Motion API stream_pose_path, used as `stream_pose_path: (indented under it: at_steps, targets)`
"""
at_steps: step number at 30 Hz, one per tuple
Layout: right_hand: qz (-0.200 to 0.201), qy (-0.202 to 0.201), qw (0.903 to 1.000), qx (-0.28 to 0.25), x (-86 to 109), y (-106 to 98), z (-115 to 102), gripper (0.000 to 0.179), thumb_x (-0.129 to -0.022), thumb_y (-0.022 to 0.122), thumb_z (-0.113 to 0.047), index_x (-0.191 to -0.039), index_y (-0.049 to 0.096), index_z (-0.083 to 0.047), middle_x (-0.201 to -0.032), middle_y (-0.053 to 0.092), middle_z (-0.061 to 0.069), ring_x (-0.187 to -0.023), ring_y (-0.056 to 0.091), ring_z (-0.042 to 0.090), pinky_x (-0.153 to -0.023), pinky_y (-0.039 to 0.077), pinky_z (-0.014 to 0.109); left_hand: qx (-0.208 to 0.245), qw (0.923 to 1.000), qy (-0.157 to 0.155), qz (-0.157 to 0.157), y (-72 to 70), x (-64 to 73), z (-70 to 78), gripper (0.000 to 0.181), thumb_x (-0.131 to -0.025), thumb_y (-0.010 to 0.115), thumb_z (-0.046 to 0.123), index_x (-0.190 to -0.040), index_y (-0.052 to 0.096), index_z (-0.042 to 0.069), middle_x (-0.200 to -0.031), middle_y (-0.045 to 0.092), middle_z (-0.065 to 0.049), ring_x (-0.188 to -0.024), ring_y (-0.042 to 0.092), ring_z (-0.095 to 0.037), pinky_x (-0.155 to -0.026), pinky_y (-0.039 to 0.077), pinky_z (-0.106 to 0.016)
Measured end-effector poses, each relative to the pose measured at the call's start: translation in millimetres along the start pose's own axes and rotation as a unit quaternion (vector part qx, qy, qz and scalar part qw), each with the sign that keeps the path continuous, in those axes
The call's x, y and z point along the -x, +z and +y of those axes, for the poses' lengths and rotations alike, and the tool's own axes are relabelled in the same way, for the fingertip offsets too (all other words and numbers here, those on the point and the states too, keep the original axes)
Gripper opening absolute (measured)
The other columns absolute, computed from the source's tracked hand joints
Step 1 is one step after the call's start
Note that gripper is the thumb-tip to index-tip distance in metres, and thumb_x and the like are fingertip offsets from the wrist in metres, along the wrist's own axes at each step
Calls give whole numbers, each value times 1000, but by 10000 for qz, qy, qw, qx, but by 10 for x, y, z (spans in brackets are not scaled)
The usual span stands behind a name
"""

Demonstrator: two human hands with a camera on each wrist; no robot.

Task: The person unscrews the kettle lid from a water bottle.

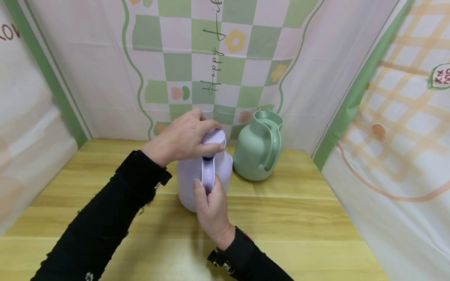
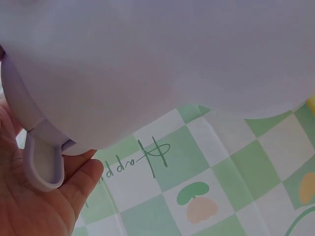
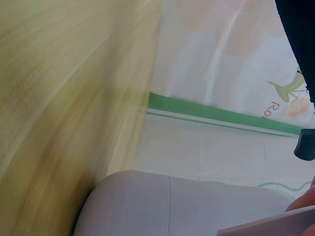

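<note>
A pale purple thermos jug (image 1: 187, 183) stands upright on the wooden table, its handle (image 1: 208, 171) turned toward me. My left hand (image 1: 184, 136) reaches over its top and grips the round purple lid (image 1: 214, 137), thumb on the near side and fingers on the far side. Lower down, my right hand (image 1: 213, 212) holds the handle, with the thumb along its left side. In the left wrist view the jug's body (image 2: 147, 59) fills the upper part, with the left hand (image 2: 29, 196) around the lid at the left edge. The right wrist view shows the jug's side (image 3: 133, 206) close up.
A green jug (image 1: 251, 152) with a spout and handle stands just right of the purple one, near the table's back. The wooden table (image 1: 299, 234) is bordered by printed cloth at the back (image 1: 102, 78) and both sides.
</note>
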State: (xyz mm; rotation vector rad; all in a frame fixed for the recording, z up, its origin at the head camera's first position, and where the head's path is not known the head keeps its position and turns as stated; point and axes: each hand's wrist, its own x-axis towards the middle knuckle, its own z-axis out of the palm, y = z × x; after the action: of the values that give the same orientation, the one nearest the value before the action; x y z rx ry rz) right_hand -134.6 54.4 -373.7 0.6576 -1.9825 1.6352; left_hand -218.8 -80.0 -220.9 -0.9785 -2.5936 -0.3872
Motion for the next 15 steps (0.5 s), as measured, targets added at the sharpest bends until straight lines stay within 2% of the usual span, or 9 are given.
stream_pose_path:
  at_steps: [5,15]
  targets:
    - [-6,-38,10000,-40,6,-3,12,25,-107,54,-10,-128,53,3,-108,63,14,-98,62,20,-80,54,33,72,9994,-311,-162,4,-4,14,58,-94,68,61,-134,70,20,-118,57,-16,-94,58,-24,-76,53,-36]
    - [-24,-52,10000,-79,8,-1,10,27,-107,54,-10,-130,52,3,-112,63,15,-102,64,22,-83,55,35,-50,9996,-258,-50,8,17,37,57,-95,67,60,-134,70,18,-126,63,-18,-100,64,-26,-80,55,-37]
